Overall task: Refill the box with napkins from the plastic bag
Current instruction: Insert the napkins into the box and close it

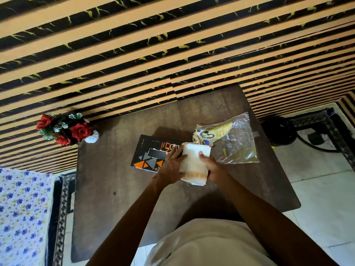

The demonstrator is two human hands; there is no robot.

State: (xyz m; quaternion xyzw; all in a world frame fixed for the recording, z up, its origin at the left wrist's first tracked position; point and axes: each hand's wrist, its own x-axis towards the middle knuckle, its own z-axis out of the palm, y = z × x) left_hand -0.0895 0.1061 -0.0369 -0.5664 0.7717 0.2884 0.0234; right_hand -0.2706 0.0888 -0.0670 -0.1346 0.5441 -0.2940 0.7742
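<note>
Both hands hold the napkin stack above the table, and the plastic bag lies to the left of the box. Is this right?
Not quite. In the head view the plastic bag lies to the right of the box. Both hands, left and right, do hold the napkin stack.

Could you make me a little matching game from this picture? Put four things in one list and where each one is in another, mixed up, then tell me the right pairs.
Things:
1. napkins
2. box
3. bag
4. flowers

Places:
A. lying flat on the table, right of the hands
B. at the table's far left corner, by the striped wall
C. held between the left hand and the right hand
D. flat on the table, partly under the left hand

Pairs: 1-C, 2-D, 3-A, 4-B
</note>
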